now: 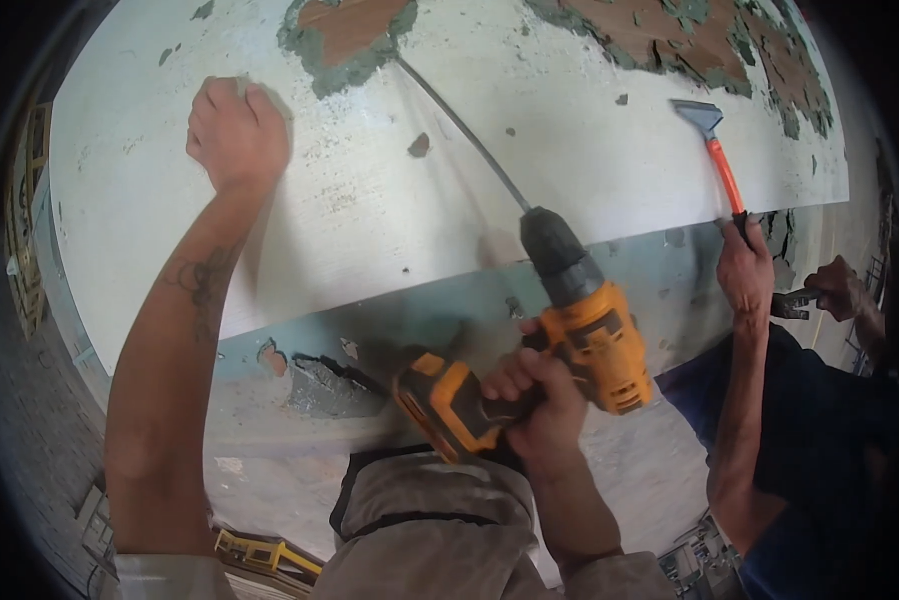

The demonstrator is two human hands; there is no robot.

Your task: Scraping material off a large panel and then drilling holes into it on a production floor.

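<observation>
My right hand (542, 395) is wrapped round the grip of a yellow and black cordless drill (602, 345). From its chuck a long thin metal rod (465, 130) runs up and left. The rod's far end meets the edge of a grey-green and brown patch (345, 55) on a large white panel (370, 220). My left hand (238, 135) rests on the panel, left of that patch, with its fingers curled closed. Whatever lies within those fingers, if anything, is hidden.
At right, a co-worker's hand (747, 265) holds an orange-handled scraper (727, 175) over the panel. Another hand (838, 288) grips a dark tool further right. Brown, flaking patches (660, 45) cover the far right. Loose flakes (420, 145) dot the panel; a teal surface (440, 300) shows below its near edge.
</observation>
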